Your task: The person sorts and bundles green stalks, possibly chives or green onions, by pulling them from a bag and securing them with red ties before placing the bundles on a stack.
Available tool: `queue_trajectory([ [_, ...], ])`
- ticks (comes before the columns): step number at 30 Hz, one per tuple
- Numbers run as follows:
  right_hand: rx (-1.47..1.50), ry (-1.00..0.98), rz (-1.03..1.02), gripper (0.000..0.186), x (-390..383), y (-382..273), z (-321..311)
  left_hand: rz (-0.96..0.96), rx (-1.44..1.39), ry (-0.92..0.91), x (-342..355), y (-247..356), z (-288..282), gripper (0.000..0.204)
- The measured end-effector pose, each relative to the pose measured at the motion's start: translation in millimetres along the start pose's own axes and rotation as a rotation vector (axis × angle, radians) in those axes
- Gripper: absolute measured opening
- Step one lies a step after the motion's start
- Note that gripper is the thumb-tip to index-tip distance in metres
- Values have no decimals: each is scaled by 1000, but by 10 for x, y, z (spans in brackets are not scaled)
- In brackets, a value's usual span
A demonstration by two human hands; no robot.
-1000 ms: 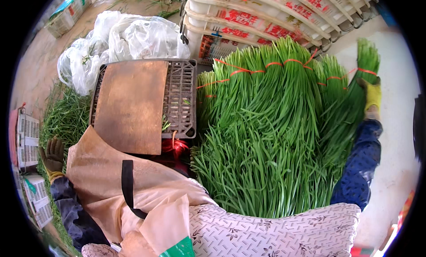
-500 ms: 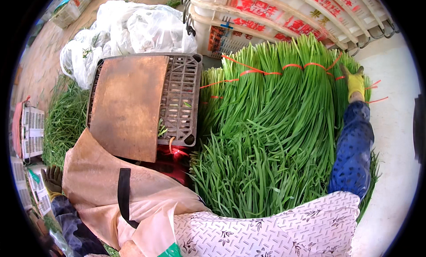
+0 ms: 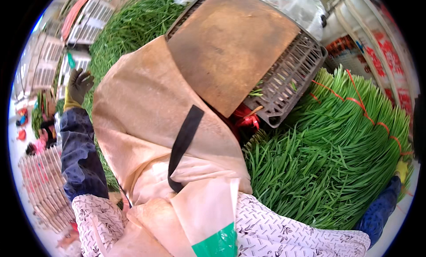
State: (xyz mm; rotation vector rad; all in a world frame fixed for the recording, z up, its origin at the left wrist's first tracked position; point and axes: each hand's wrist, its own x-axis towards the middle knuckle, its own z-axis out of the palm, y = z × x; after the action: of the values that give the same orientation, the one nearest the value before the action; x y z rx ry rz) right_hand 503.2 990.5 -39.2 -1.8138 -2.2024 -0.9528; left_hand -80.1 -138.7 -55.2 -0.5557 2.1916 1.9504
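Note:
My left hand (image 3: 80, 86), in a yellow glove with a dark grey palm, is raised beside a heap of loose green leaves (image 3: 128, 28). Its fingers are apart and hold nothing. At the far right, my right hand (image 3: 401, 170) in a yellow glove lies against the outer side of a big stack of garlic chives (image 3: 328, 155). Its fingers are too small and partly hidden to read. Red ties (image 3: 368, 115) bind the chives into bundles near their cut ends. Blue sleeves cover both my forearms.
Ahead of me a brown board (image 3: 235, 44) lies on an upturned dark plastic crate (image 3: 293, 79), with something red beneath. A tan apron (image 3: 146, 110) covers my lap. White crates (image 3: 91, 19) stand at the far left, stacked crates (image 3: 44, 186) nearer, and white plastic bags (image 3: 293, 8) behind.
My view has swung left, so the board, crate and chives sit further right. My left arm now shows fully, raised beside the loose leaves. My right hand remains by the chives.

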Motion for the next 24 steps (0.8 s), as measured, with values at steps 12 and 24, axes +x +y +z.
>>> queue_trajectory([
  [12, 1075, -1440, -583, 35, -3518, -2650, -3722, 134, 152, -60, -159, -234, -323, 54],
  [24, 965, -1336, -423, 28, -5114, -3316, -2822, 286, 178, -328, -313, -45, -142, 55],
])
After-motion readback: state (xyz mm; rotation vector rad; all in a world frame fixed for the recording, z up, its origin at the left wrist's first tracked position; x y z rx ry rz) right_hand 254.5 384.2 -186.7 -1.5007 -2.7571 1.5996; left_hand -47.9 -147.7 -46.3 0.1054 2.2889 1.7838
